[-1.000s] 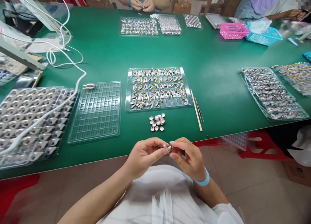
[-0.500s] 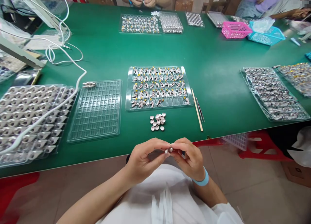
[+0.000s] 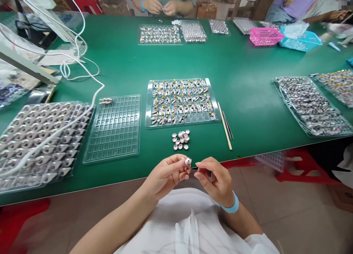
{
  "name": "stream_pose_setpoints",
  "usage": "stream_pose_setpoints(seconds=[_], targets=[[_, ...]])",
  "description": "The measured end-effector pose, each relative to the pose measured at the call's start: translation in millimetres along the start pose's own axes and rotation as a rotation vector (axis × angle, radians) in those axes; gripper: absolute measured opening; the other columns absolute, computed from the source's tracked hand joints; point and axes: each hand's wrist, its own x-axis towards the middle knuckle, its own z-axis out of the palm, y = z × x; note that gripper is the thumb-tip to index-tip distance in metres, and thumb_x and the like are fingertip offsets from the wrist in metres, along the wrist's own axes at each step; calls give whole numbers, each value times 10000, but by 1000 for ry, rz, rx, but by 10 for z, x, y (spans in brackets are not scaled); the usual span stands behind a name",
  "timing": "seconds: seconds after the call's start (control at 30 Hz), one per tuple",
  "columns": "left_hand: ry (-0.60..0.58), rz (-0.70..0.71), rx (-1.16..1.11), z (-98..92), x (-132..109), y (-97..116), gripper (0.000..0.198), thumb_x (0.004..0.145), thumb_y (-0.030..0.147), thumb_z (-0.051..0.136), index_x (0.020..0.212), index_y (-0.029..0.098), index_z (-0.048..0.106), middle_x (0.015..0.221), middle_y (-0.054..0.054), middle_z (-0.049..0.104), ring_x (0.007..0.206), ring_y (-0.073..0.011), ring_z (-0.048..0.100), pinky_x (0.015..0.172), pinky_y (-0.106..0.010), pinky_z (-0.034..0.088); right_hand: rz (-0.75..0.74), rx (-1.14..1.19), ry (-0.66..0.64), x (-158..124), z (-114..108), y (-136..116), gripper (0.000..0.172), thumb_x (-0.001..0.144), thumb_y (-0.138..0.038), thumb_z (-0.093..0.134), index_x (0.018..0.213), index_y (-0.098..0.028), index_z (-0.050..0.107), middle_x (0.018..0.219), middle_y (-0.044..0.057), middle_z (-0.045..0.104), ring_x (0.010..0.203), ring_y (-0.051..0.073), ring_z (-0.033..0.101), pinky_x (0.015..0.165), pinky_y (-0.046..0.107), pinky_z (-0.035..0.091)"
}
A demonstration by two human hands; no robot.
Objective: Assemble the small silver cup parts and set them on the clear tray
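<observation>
Between the thumb and fingers of my left hand [image 3: 172,173] is a small white, rounded earbud-like piece [image 3: 188,161], held near the table's front edge. Just to its right, my right hand [image 3: 215,180] has its thumb and index finger apart, with nothing visible between them. Beyond the hands lies a group of small round caps [image 3: 180,140] on the green table. A clear tray [image 3: 148,118] behind them carries rows of small pale parts with yellow bits. To the right of this tray lie a wooden stick [image 3: 225,127] and metal tweezers [image 3: 228,125].
A clear slotted tray [image 3: 113,132] and stacked trays of grey parts [image 3: 44,136] are on the left, crossed by a white cable [image 3: 68,123]. Bagged trays [image 3: 311,103] lie right. Pink [image 3: 266,36] and blue baskets [image 3: 300,42] stand farther back. Across the table are people's hands [image 3: 162,6].
My hands have come apart. My left hand keeps the white piece, now turned with its round end up, and my right hand has let go of it. The whole view has shifted slightly.
</observation>
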Motion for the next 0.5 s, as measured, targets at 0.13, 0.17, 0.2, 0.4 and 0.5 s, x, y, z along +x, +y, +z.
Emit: stream_pose_setpoints(seconds=[0.13, 0.17, 0.2, 0.4, 0.5], targets=[[9, -58, -134, -34, -5, -7, 166, 779, 236, 811, 814, 102, 720, 760, -35, 635, 687, -90, 609, 626, -159, 542, 6, -4, -6, -9, 18, 4, 238, 901, -146, 621, 1130, -210, 622, 818, 29, 629, 649, 125, 552, 548, 245, 475], [7, -59, -148, -38, -12, -11, 168, 774, 232, 814, 811, 99, 718, 762, -35, 633, 689, -90, 609, 624, -158, 542, 8, -10, -7, -7, 23, 4, 232, 902, -147, 620, 1125, -208, 624, 824, 32, 632, 646, 125, 551, 544, 244, 473], [8, -60, -155, -40, -18, -12, 167, 776, 230, 812, 812, 96, 718, 763, -36, 632, 692, -91, 609, 625, -156, 542, 8, -16, -9, -4, 28, 3, 227, 902, -148, 620, 1120, -208, 624, 829, 34, 634, 644, 124, 550, 539, 243, 471], [28, -19, -120, -46, -38, 0, 140, 770, 216, 808, 809, 113, 721, 760, -40, 653, 696, -102, 620, 618, -166, 533, -6, -32, -12, 19, 51, 2, 221, 899, -132, 613, 1105, -211, 627, 835, 34, 634, 629, 117, 532, 494, 223, 433], [53, 47, -37, -39, -64, 16, 122, 764, 206, 805, 802, 124, 725, 761, -49, 676, 715, -123, 633, 634, -193, 533, -7, -34, -23, 24, 72, 12, 228, 895, -112, 611, 1100, -209, 632, 846, 38, 637, 637, 117, 533, 493, 221, 432]])
